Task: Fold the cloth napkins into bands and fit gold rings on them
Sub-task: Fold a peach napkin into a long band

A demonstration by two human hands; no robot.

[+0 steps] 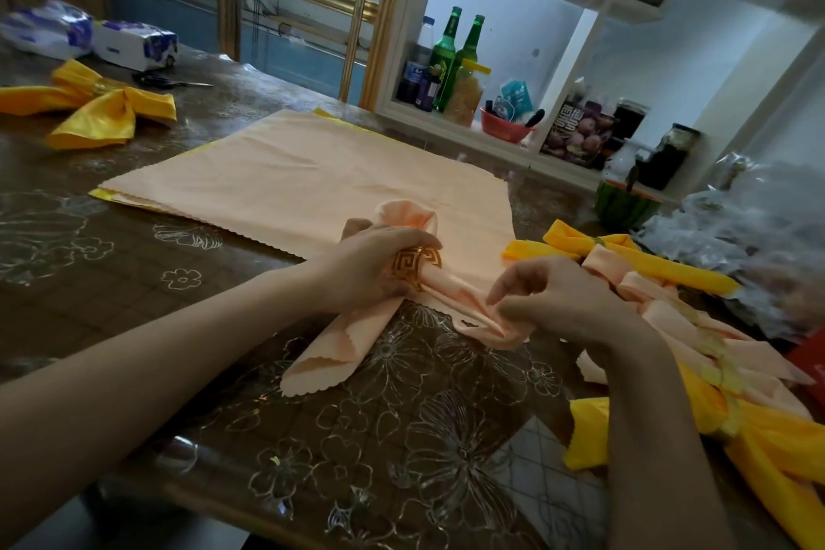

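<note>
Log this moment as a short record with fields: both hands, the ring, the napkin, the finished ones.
left hand: grips the openwork gold metal ring
right hand: pinches one tail of the folded peach cloth napkin
ring position: round the napkin, gathered loop above, two tails below
behind: flat peach cloth spread on the table
finished: yellow ringed napkin far left; pile of peach and yellow napkins at right

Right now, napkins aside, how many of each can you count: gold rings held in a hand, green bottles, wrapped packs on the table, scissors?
Gold rings held in the left hand: 1
Green bottles: 2
Wrapped packs: 2
Scissors: 1
Total: 6
</note>
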